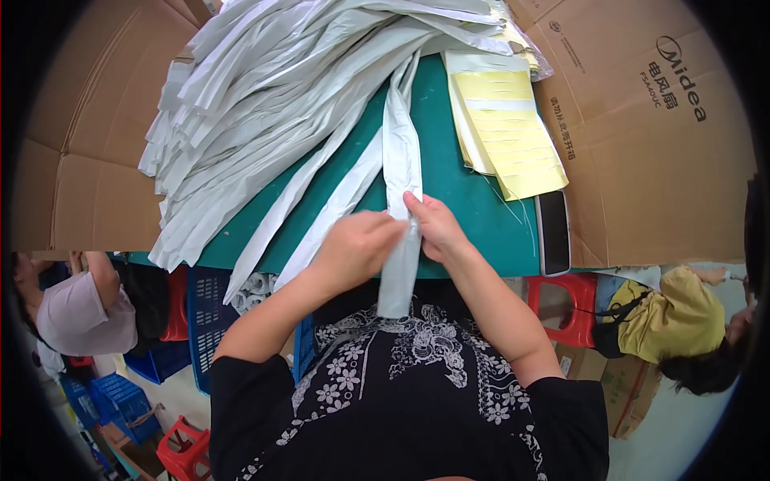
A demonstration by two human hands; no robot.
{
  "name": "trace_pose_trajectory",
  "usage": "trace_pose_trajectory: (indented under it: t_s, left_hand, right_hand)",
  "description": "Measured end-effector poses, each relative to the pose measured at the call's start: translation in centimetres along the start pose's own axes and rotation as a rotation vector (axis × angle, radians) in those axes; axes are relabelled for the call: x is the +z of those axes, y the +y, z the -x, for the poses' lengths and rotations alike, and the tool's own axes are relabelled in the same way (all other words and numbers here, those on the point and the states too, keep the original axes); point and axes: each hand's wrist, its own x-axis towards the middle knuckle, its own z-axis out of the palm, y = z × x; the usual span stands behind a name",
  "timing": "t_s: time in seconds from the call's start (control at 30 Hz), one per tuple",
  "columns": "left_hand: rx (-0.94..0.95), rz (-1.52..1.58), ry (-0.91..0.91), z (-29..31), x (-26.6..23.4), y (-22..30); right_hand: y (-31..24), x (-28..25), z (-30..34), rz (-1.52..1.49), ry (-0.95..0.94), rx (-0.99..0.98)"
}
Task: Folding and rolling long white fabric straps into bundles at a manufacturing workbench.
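Observation:
A long white strip of thin, crinkled material (pixel 403 152) runs from the pile down over the table's near edge toward my body. My right hand (pixel 435 227) is closed on this strip from its right side, with the thumb lying on top. From the left, my left hand (pixel 357 250) reaches the same strip with its fingers curled together. Its fingertips are smeared by motion, and whatever they pinch is hidden. Two more white strips (pixel 341 200) lie to the left of the held one, hanging toward the table edge.
A large heap of white strips (pixel 265 120) covers the green table (pixel 437 104) at far left. Yellow sheets with slits (pixel 513 136) and a phone (pixel 553 232) lie at right. Cardboard (pixel 634 160) stands on both sides. A blue crate (pixel 210 313) is below left; two people sit nearby.

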Motion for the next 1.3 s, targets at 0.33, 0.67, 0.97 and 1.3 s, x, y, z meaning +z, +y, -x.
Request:
trace_pose_trajectory:
  t_s: [0.33,0.67,0.97,1.3]
  left_hand:
    - [0.617,-0.355,-0.115,2.7,1.9,0.7]
    - [-0.678,0.892,0.172,1.8,1.6,3.2]
    - [-1.361,1.521,-0.063,-0.8,1.8,1.9]
    - [-1.384,1.428,-0.352,-5.1,1.6,1.2]
  right_hand:
    - [-2.2,-0.7,-0.6,-0.134,0.035,0.127]
    - [-3.1,-1.4,-1.9,-0.100,-0.059,0.053]
    - [-4.0,-2.6,2.0,0.484,-0.093,-0.143]
    - [-4.8,-3.9,4.8,0.892,-0.247,-0.404]
